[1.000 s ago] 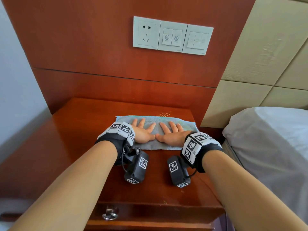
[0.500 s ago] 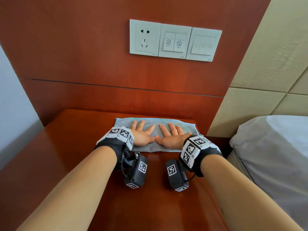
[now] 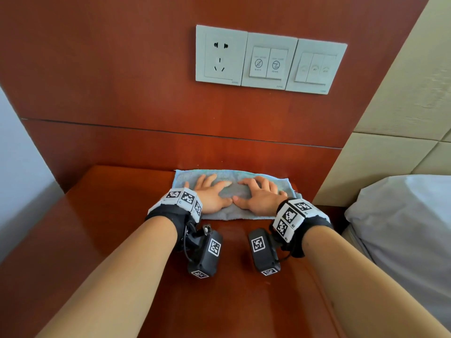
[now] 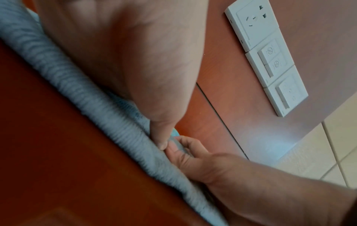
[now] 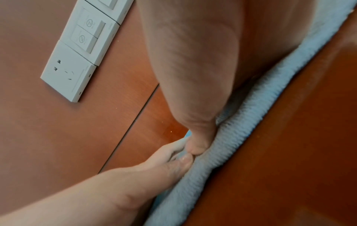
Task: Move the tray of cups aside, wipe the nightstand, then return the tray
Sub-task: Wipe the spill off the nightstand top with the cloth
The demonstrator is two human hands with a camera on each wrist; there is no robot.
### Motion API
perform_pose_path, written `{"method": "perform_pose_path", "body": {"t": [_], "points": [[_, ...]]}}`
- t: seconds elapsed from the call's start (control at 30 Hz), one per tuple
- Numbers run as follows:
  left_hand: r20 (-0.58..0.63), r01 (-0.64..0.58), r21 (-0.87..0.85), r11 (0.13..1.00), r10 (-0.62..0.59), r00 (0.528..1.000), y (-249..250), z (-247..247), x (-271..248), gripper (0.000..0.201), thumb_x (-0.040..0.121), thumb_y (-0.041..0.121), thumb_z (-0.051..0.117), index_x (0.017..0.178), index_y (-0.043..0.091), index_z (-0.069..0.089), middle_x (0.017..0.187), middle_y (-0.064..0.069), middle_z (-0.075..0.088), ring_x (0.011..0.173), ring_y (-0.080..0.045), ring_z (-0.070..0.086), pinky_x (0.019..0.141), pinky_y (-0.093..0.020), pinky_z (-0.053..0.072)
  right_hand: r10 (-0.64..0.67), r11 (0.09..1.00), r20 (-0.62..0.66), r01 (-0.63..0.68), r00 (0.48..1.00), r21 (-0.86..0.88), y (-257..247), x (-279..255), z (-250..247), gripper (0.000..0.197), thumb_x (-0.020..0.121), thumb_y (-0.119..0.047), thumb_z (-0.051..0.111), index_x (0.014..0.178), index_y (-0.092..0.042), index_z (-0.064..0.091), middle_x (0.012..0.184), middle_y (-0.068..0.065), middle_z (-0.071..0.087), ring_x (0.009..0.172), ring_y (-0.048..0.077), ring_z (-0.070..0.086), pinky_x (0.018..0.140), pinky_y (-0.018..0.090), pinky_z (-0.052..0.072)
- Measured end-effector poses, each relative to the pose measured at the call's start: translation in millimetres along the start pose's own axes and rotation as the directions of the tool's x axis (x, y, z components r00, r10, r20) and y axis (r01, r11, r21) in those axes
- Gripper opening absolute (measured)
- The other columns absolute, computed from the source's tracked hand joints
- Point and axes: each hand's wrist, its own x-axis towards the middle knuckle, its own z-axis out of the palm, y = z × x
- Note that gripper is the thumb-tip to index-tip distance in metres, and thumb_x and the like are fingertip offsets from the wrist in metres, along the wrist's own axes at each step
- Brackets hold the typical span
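Note:
A light blue-grey cloth (image 3: 229,175) lies along the back of the red-brown nightstand top (image 3: 117,235), its far edge against the wooden back panel. My left hand (image 3: 211,192) and right hand (image 3: 260,195) press down on it side by side, fingers spread forward, thumb tips touching. In the left wrist view my left palm (image 4: 125,53) rests on the cloth (image 4: 86,94), with the right hand (image 4: 193,156) beside it. In the right wrist view my right palm (image 5: 193,53) rests on the cloth (image 5: 241,126), next to the left hand (image 5: 170,154). No tray or cups are in view.
A white socket and switch panel (image 3: 268,59) sits on the wooden wall panel above the nightstand. A bed with white bedding (image 3: 402,228) stands close on the right, under a beige padded headboard (image 3: 390,93). A grey wall borders the left side.
Both hands have pushed the cloth away from me to the back panel, over the crumbs that lay behind it. The head camera has moved closer.

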Motion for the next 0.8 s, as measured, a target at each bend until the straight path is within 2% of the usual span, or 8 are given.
{"method": "perform_pose_path", "body": {"t": [0.17, 0.3, 0.43, 0.5, 0.53, 0.6, 0.7, 0.8], "points": [[-0.09, -0.052, -0.068, 0.996, 0.046, 0.995, -2, 5, -22, 0.047, 0.092, 0.049, 0.045, 0.138, 0.041, 0.037, 0.156, 0.008, 0.017, 0.148, -0.017, 0.009, 0.117, -0.056, 0.002, 0.011, 1.0, -0.071, -0.011, 0.997, -0.01, -13, -24, 5, 0.045, 0.091, -0.063, 0.042, 0.131, -0.042, 0.04, 0.143, -0.001, 0.03, 0.137, 0.029, 0.024, 0.109, 0.05, 0.021], [-0.063, -0.099, -0.083, 0.992, 0.094, 0.994, -11, 5, -51, 0.046, 0.087, 0.043, 0.059, 0.13, 0.034, 0.044, 0.14, 0.001, 0.03, 0.134, -0.023, 0.026, 0.114, -0.041, 0.024, 0.003, 0.993, 0.021, 0.0, 1.0, -0.12, -22, -52, 5, 0.04, 0.095, -0.058, 0.039, 0.128, -0.036, 0.04, 0.135, 0.003, 0.035, 0.13, 0.032, 0.03, 0.104, 0.052, 0.03], [-0.035, -0.081, 0.011, 0.997, 0.081, 0.996, -13, 11, -84, 0.028, 0.084, 0.04, 0.06, 0.11, 0.033, 0.054, 0.116, -0.004, 0.041, 0.116, -0.028, 0.038, 0.102, -0.043, 0.039, -0.024, 0.984, 0.095, 0.04, 0.995, -0.175, -28, -87, 9, 0.042, 0.096, -0.052, 0.042, 0.133, -0.032, 0.04, 0.135, 0.005, 0.043, 0.129, 0.033, 0.04, 0.102, 0.053, 0.033], [-0.008, -0.103, 0.056, 0.993, 0.104, 0.995, -9, 14, -102, 0.001, 0.087, 0.032, 0.054, 0.087, 0.033, 0.054, 0.095, 0.0, 0.046, 0.102, -0.026, 0.043, 0.089, -0.038, 0.041, -0.098, 0.989, 0.123, 0.11, 0.988, -0.102, -27, -102, 13, 0.039, 0.096, -0.046, 0.047, 0.129, -0.025, 0.044, 0.129, 0.006, 0.053, 0.118, 0.028, 0.052, 0.096, 0.044, 0.041], [-0.004, -0.136, 0.067, 0.988, 0.136, 0.991, -7, 15, -108, 0.011, 0.09, 0.027, 0.051, 0.08, 0.031, 0.053, 0.084, 0.004, 0.046, 0.094, -0.023, 0.044, 0.081, -0.032, 0.04, -0.14, 0.988, 0.136, 0.149, 0.981, -0.051, -25, -108, 14, 0.036, 0.096, -0.042, 0.05, 0.126, -0.022, 0.047, 0.124, 0.006, 0.057, 0.112, 0.026, 0.055, 0.091, 0.039, 0.043], [0.0, -0.189, 0.025, 0.982, 0.189, 0.982, -8, 15, -119, 0.009, 0.095, 0.023, 0.048, 0.087, 0.024, 0.054, 0.078, 0.006, 0.05, 0.084, -0.017, 0.046, 0.066, -0.025, 0.036, -0.19, 0.98, 0.115, 0.182, 0.975, 0.078, -20, -119, 16, 0.023, 0.095, -0.038, 0.055, 0.111, -0.022, 0.055, 0.106, 0.0, 0.059, 0.097, 0.02, 0.056, 0.08, 0.031, 0.044], [-0.07, -0.227, -0.105, 0.968, 0.221, 0.973, -16, 13, -129, 0.013, 0.095, 0.034, 0.051, 0.089, 0.022, 0.052, 0.093, -0.001, 0.057, 0.082, -0.015, 0.05, 0.072, -0.029, 0.041, -0.15, 0.911, 0.001, 0.137, 0.989, 0.39, -9, -131, 12, 0.014, 0.089, -0.039, 0.066, 0.083, -0.027, 0.06, 0.085, -0.005, 0.062, 0.083, 0.015, 0.059, 0.07, 0.027, 0.046], [-0.214, -0.212, -0.242, 0.947, 0.161, 0.963, -22, 10, -128, 0.034, 0.088, 0.05, 0.058, 0.09, 0.017, 0.063, 0.096, -0.002, 0.065, 0.089, -0.017, 0.059, 0.085, -0.035, 0.05, -0.028, 0.797, -0.089, 0.077, 0.996, 0.599, 3, -137, 1, 0.021, 0.079, -0.036, 0.077, 0.086, -0.018, 0.069, 0.088, 0.003, 0.072, 0.085, 0.019, 0.069, 0.078, 0.033, 0.056]]}}
